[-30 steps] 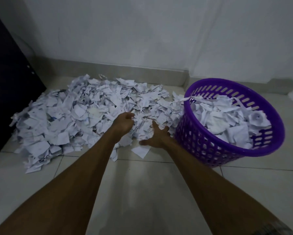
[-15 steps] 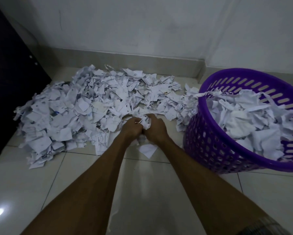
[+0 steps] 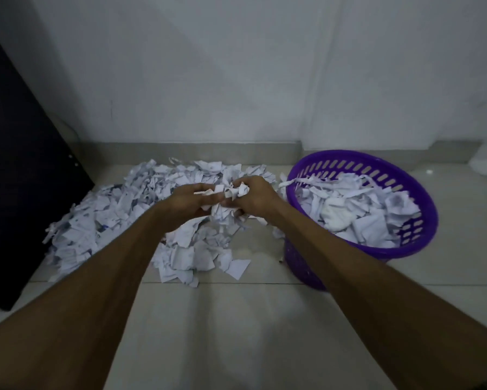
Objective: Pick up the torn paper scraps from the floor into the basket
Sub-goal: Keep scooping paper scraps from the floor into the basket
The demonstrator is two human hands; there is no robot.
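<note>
Both hands, left hand [image 3: 184, 205] and right hand [image 3: 253, 197], have risen off the floor, fingers curled round a bundle of scraps [image 3: 227, 202]; below lies the pile [image 3: 141, 218]; at three o'clock waits the part-filled basket [image 3: 422, 243], next for the load

left hand [image 3: 184, 205] + right hand [image 3: 253, 197]: risen off pile | now clutching scrap bundle [image 3: 225, 204] above floor
</note>
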